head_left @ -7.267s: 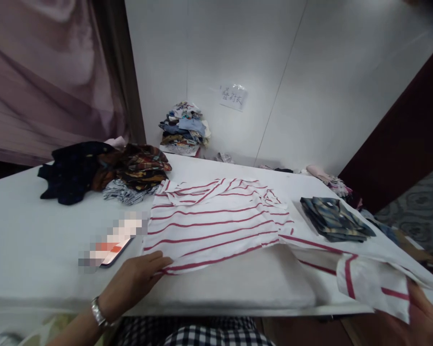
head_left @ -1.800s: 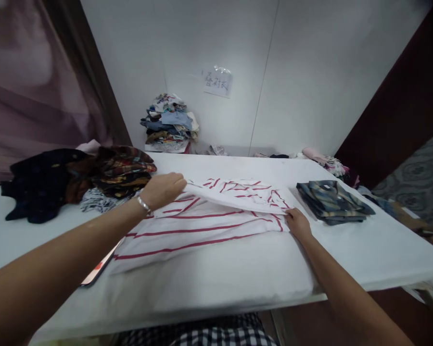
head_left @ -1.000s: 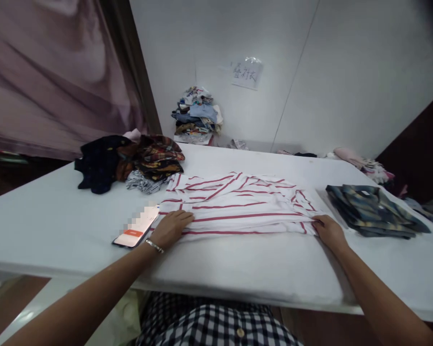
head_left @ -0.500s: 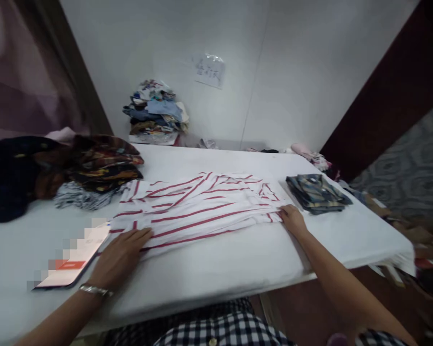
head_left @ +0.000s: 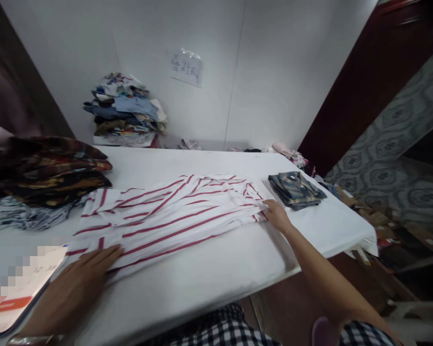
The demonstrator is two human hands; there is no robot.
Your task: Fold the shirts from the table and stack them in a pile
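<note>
A white shirt with red stripes [head_left: 173,216] lies partly folded across the white-covered table, its surface a little wrinkled. My left hand [head_left: 81,276] rests flat on the shirt's near left corner, fingers stretched out. At the shirt's right end, my right hand [head_left: 276,214] pinches the near edge between thumb and fingers; the fingertips are partly hidden. Just beyond that hand sits a folded plaid shirt [head_left: 296,190] in grey-blue and tan. A phone or tablet with a partly blurred screen [head_left: 32,283] is beside my left hand.
Dark patterned clothes [head_left: 54,168] are heaped at the left of the table [head_left: 209,269]. A tall pile of clothes [head_left: 126,110] stands by the wall under a handwritten paper sign [head_left: 186,68]. Pink cloth [head_left: 285,150] lies at the far right corner. Cardboard boxes [head_left: 424,235] are on the right.
The view has turned right, so everything appears further left. Both hands stay on the striped shirt, which lies in much the same shape.
</note>
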